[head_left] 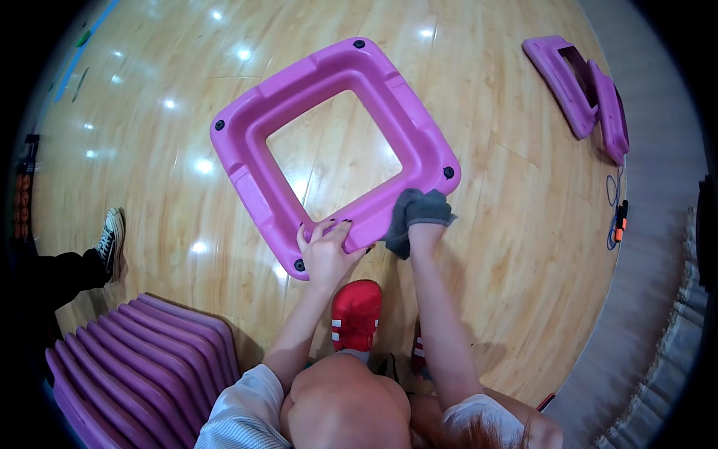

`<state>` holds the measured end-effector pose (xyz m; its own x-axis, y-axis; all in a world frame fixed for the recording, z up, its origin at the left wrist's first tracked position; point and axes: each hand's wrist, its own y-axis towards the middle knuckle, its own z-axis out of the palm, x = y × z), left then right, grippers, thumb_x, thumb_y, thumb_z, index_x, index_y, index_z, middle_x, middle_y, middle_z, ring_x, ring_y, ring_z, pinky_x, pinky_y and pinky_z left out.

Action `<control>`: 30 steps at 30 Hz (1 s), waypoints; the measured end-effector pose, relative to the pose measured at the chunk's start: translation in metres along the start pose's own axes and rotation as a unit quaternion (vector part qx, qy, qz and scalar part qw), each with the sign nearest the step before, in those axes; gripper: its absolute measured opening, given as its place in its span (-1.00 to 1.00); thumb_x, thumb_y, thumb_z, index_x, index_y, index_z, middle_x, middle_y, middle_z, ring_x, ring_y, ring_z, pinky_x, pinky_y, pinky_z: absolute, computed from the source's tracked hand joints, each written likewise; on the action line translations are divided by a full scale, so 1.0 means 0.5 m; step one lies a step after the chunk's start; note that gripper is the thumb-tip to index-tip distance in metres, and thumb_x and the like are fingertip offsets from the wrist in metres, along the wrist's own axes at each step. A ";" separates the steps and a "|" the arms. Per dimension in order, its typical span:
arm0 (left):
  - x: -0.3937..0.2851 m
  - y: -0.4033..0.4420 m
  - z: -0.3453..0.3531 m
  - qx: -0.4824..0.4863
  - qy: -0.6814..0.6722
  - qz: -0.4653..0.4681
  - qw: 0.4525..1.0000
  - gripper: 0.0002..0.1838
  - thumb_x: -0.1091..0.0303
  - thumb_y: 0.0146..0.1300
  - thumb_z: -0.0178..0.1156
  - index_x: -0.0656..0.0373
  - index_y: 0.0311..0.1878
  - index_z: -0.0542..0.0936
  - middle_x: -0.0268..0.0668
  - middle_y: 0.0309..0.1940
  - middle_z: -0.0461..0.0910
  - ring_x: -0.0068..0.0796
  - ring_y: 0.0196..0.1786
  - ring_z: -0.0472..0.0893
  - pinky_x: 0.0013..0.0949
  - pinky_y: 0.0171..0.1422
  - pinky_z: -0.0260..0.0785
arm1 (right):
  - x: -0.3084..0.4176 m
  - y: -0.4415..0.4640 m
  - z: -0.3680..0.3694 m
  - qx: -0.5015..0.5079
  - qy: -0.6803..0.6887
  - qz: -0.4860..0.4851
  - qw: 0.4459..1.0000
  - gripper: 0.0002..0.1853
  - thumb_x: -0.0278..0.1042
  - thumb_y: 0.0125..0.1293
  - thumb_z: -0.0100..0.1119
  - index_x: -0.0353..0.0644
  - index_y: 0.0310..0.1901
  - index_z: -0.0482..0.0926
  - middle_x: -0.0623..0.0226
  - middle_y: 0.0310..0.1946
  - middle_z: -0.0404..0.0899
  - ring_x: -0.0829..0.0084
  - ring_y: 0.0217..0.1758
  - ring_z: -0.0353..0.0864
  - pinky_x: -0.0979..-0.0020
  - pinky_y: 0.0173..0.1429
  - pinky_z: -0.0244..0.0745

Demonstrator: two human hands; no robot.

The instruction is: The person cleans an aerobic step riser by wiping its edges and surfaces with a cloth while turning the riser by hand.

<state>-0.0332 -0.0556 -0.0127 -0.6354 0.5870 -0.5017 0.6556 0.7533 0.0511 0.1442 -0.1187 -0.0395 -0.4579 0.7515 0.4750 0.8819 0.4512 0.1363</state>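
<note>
A pink square plastic frame (254, 168) with a large square opening and black round feet at its corners is held over the wood floor. My left hand (326, 251) grips its near edge, the fingers curled over the rim near the lower-left corner. A dark grey cloth (400, 217) covers or wraps my right hand (428, 215), which presses against the frame near its right corner. The fingers of that hand are hidden by the cloth.
Several purple panels (161, 344) stand stacked at the lower left. Another person's shoe (111, 243) is at the left. Two pink frame pieces (562, 86) lie at the upper right, near a blue cord (612, 213). My red shoe (356, 314) is below the frame.
</note>
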 end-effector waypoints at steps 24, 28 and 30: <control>-0.015 0.007 0.003 0.027 -0.024 -0.037 0.999 -0.41 0.03 -0.26 0.45 0.03 -0.06 0.65 -0.28 -0.14 0.65 -0.38 0.09 0.51 0.09 0.38 -0.01 | 0.003 0.021 -0.076 0.128 0.114 0.047 0.984 -0.67 -0.08 0.07 0.22 -0.23 -0.44 0.52 0.15 -0.46 0.55 0.21 -0.37 0.56 0.26 -0.31 0.40; -0.016 0.008 0.007 0.022 -0.015 -0.030 0.999 -0.41 0.04 -0.25 0.45 0.05 -0.06 0.65 -0.28 -0.14 0.65 -0.38 0.09 0.52 0.07 0.36 0.01 | -0.029 0.021 -0.053 0.109 0.173 -0.029 0.978 -0.74 -0.21 0.09 0.21 -0.25 -0.49 0.47 0.18 -0.54 0.47 0.26 -0.41 0.53 0.28 -0.34 0.38; -0.017 0.007 0.009 0.019 -0.014 -0.023 0.999 -0.41 0.04 -0.25 0.46 0.05 -0.06 0.65 -0.28 -0.14 0.65 -0.39 0.08 0.52 0.07 0.36 0.02 | -0.027 0.008 -0.041 0.094 0.211 0.014 0.973 -0.76 -0.25 0.09 0.20 -0.25 -0.50 0.44 0.21 -0.54 0.45 0.30 -0.40 0.53 0.30 -0.34 0.37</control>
<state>-0.0237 -0.0594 -0.0120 -0.6539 0.5426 -0.5272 0.6413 0.7673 -0.0058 0.1562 -0.1369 -0.0276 -0.3124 0.5181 0.7962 0.8391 0.5435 -0.0244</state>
